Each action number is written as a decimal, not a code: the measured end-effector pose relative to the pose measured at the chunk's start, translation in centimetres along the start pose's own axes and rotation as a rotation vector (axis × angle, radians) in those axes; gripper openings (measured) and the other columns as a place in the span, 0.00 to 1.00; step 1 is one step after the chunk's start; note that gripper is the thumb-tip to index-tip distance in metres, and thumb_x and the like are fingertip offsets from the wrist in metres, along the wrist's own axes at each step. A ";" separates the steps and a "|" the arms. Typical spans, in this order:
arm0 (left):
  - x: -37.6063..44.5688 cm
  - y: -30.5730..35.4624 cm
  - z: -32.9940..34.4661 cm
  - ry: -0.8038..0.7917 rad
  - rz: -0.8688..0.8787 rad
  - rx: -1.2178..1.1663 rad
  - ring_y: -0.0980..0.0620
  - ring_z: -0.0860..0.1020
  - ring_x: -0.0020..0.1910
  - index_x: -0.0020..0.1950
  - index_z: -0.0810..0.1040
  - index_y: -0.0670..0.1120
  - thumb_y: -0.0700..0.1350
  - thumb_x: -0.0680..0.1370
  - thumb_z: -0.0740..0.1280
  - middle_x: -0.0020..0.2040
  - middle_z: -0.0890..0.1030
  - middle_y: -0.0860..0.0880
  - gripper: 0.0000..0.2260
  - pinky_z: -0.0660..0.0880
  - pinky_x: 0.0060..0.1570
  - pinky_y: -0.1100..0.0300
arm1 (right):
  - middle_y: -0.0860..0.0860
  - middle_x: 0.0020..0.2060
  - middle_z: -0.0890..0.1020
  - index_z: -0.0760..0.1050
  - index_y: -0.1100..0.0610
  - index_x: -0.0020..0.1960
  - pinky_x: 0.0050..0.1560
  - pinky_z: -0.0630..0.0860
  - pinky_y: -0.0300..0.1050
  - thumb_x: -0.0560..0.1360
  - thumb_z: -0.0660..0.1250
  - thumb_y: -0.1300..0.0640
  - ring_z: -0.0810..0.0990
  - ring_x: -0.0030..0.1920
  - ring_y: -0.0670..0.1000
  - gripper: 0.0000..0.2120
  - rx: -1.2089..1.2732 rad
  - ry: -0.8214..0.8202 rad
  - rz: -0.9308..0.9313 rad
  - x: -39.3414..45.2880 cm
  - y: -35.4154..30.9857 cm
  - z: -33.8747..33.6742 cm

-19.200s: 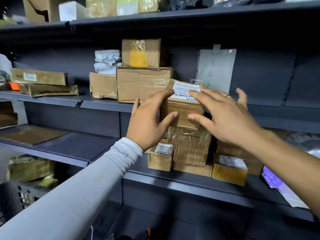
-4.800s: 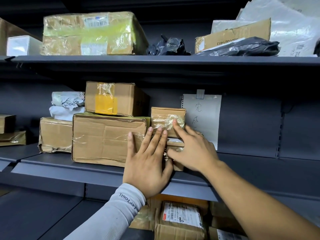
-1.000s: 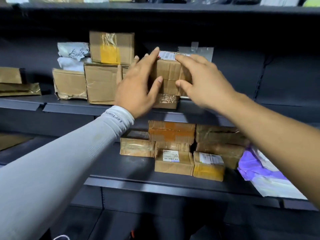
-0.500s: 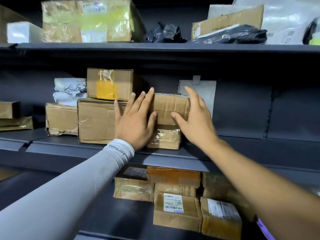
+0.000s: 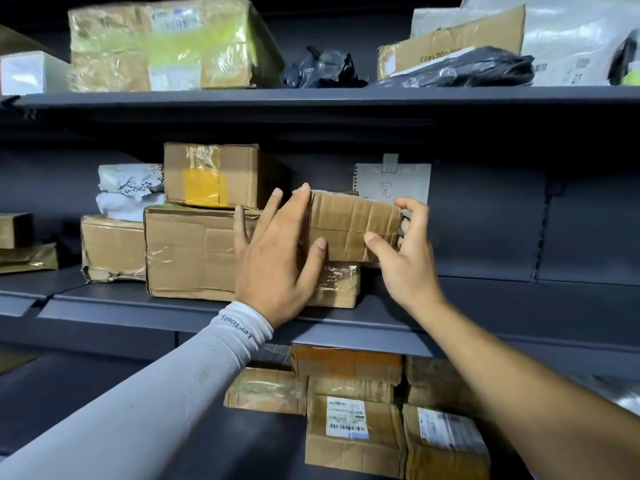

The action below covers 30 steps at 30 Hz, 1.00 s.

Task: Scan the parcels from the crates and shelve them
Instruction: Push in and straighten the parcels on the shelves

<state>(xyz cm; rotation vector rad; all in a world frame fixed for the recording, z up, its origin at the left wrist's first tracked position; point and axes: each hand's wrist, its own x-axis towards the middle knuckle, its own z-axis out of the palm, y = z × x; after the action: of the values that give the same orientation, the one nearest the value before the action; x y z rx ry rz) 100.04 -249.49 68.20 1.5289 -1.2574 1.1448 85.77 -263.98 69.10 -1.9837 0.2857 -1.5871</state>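
On the middle shelf [image 5: 485, 306] of a dark grey metal rack, a small crumpled brown cardboard parcel [image 5: 353, 226] sits on top of a smaller tape-wrapped brown box [image 5: 337, 284], near the shelf's front edge and just right of a large brown carton [image 5: 190, 251].

The left hand [image 5: 277, 251] lies flat against the parcel's left end with its fingers straight and spread, the thumb across the lower front face; it presses more than it clasps. The right hand [image 5: 405, 258] cups the right end: the thumb touches the lower front corner and the curled fingers hook over the upper right corner, so the parcel is held between the 2 hands.

The parcel looks light, and its creased, taped card suggests walls that give under pressure. The tape probably makes the faces a little slick. The 2 short ends seem the best places to hold, since squeezing the long front face would likely dent it. The box underneath is narrower, so the parcel overhangs on the right and could tip that way if released off-centre.

Behind it a white handwritten paper note [image 5: 393, 181] hangs clipped to the back panel. A box with a yellow tape patch [image 5: 211, 174] rests on the large carton, beside white bagged parcels [image 5: 130, 192]. More labelled brown boxes [image 5: 353, 431] are stacked on the shelf below.
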 end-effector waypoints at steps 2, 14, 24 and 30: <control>-0.3 0.5 -0.2 0.000 0.020 -0.007 0.48 0.60 0.82 0.83 0.62 0.49 0.55 0.82 0.61 0.80 0.68 0.53 0.29 0.47 0.79 0.33 | 0.43 0.46 0.78 0.64 0.48 0.68 0.48 0.75 0.43 0.79 0.69 0.61 0.78 0.45 0.40 0.24 0.014 -0.006 0.015 0.2 -0.2 -0.1; -0.2 1.5 -0.5 -0.007 0.260 0.118 0.48 0.58 0.83 0.83 0.64 0.50 0.55 0.83 0.59 0.82 0.63 0.53 0.28 0.51 0.76 0.29 | 0.46 0.65 0.76 0.68 0.39 0.73 0.65 0.74 0.48 0.79 0.61 0.43 0.76 0.62 0.42 0.22 0.298 -0.041 0.163 1.8 -2.9 1.8; -0.2 0.0 0.4 -0.098 0.371 0.241 0.47 0.52 0.84 0.85 0.56 0.48 0.59 0.85 0.54 0.85 0.56 0.51 0.30 0.49 0.77 0.28 | 0.42 0.82 0.58 0.50 0.36 0.83 0.78 0.54 0.44 0.68 0.59 0.18 0.56 0.81 0.44 0.50 0.309 -0.239 0.246 2.4 -3.1 3.2; 0.1 -1.9 0.8 -0.058 0.224 0.314 0.48 0.53 0.84 0.85 0.58 0.49 0.60 0.85 0.54 0.85 0.56 0.51 0.30 0.48 0.78 0.30 | 0.44 0.81 0.64 0.58 0.45 0.83 0.74 0.54 0.35 0.78 0.48 0.28 0.60 0.80 0.44 0.38 0.074 -0.143 0.086 2.2 -2.4 3.3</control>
<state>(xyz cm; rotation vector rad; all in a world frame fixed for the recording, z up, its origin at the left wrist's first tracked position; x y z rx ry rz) 102.06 -250.04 68.05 1.6890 -1.3623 1.5099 89.02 -262.18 71.78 -1.9888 0.2485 -1.3760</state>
